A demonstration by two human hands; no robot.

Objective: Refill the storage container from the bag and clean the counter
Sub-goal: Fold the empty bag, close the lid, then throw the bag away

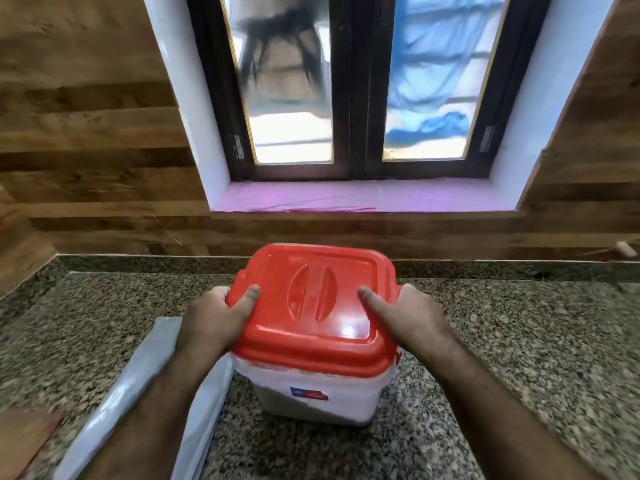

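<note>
A white translucent storage container [318,398] stands on the granite counter [519,341], topped by an orange-red lid [311,306]. My left hand [216,318] grips the lid's left edge, thumb on top. My right hand [410,318] grips the lid's right edge, thumb on top as well. A flat grey-white plastic bag [138,382] lies on the counter to the left, partly under my left forearm. The container's contents are hidden by the lid, though a pale fill shows through the wall.
Wood-patterned wall tiles rise behind the counter, with a dark-framed window [349,84] and a pink-covered sill [363,199] above. A brown surface [24,441] shows at the lower left corner. Bare granite lies to the right of the container.
</note>
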